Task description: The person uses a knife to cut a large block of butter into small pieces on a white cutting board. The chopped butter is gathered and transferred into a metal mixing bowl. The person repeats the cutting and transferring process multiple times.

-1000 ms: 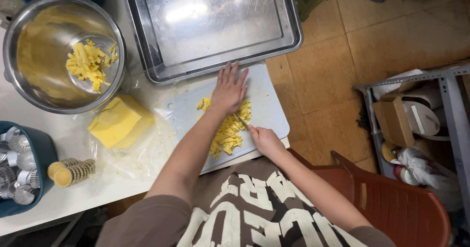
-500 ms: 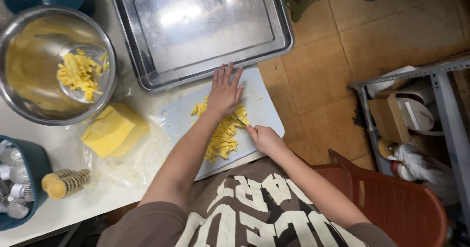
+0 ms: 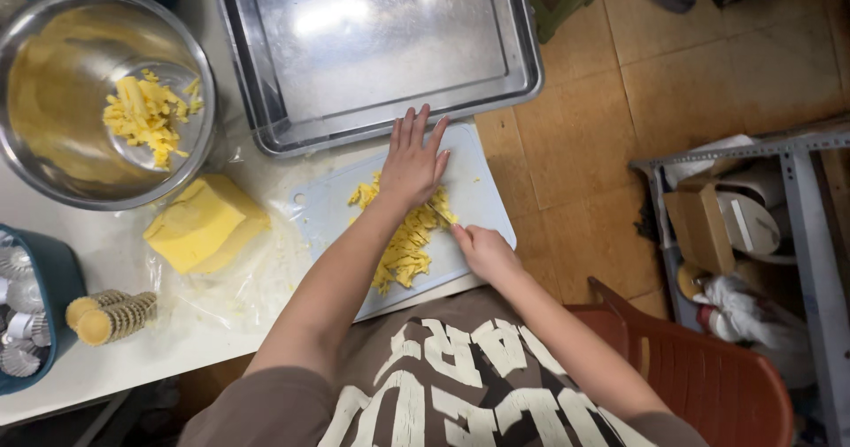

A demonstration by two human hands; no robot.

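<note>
A pale blue cutting board (image 3: 482,190) lies at the table's front edge with a pile of chopped yellow butter strips (image 3: 403,252) on it. My left hand (image 3: 413,159) rests flat on the far end of the pile, fingers spread towards the metal tray. My right hand (image 3: 482,250) is closed in a fist at the pile's right side, gripping a knife (image 3: 440,213). Its thin blade runs under my left palm, and most of it is hidden.
A large steel baking tray (image 3: 376,53) lies beyond the board. A steel bowl (image 3: 53,102) with chopped butter stands at the left, and a butter block (image 3: 204,226) on plastic wrap sits beside it. Tart shells (image 3: 111,316) and a teal tub of moulds (image 3: 27,310) are at the near left. A red chair (image 3: 717,385) is on the right.
The view has drifted a little to the right. My hands stay on the butter pile and have barely moved.
</note>
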